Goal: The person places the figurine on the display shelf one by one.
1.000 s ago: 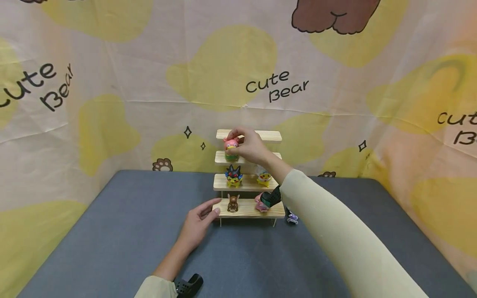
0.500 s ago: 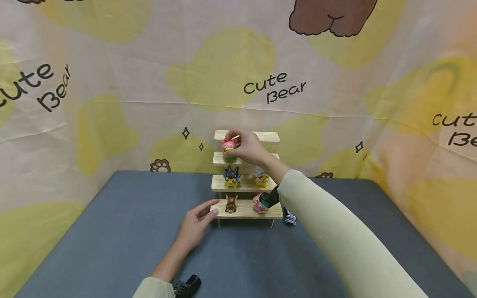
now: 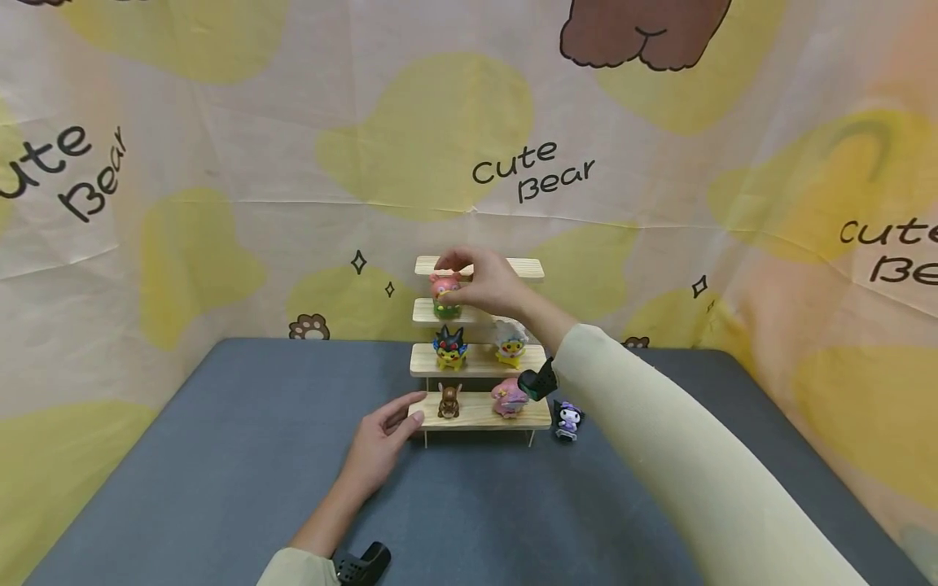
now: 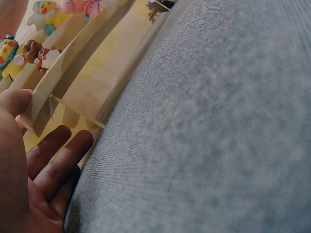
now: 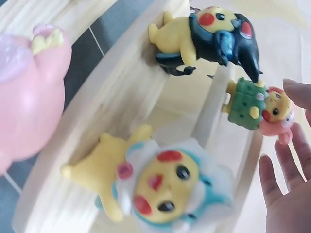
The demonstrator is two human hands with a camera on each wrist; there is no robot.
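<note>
A four-tier wooden display shelf [image 3: 480,411] stands on the table. My left hand [image 3: 377,443] holds the left end of its lowest board; in the left wrist view the thumb lies along the wood and other fingers extend below. My right hand [image 3: 491,285] reaches to the third tier up, its thumb and fingers about the head of a pink-hooded figurine [image 3: 445,297] in a green outfit, which stands at the left of that tier. In the right wrist view the same figurine [image 5: 248,109] shows its yellow face close to the thumb; exact finger contact is hard to tell.
Below stand a dark-hooded yellow figurine [image 3: 450,348] and a white-hooded one [image 3: 510,346]. The lowest board bears a brown figurine [image 3: 449,401] and a pink one [image 3: 509,399]. A purple-and-black figurine [image 3: 567,421] is on the table [image 3: 256,456] right of the shelf.
The figurine under my right hand shows more fully, with the fingers slightly higher about its head. My right forearm has shifted right relative to the shelf, uncovering lower figurines. My left hand keeps its hold.
</note>
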